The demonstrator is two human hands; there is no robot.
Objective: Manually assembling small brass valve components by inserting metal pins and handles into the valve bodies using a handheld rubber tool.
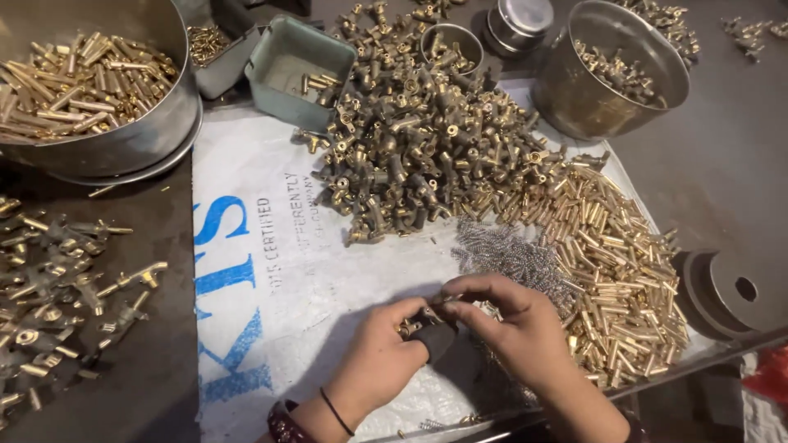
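Hands: left hand (379, 354) curls around a dark grip holding a small brass fitting (408, 328); right hand (513, 324) pinches a thin pin at it, both at the near worktop edge.
White sack (271, 271): bare patch left of the hands, the only open room.
Brass tube heap (620, 287): just beside the right hand; a wide elbow could likely scatter tubes over the edge.
Spring pile (513, 258): touching the fingers, likely to snag.

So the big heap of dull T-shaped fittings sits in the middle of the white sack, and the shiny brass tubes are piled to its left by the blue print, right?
Not quite. The dull fittings do sit mid-sack, but the shiny brass tubes are piled to their right, away from the blue print. The head view shows it.
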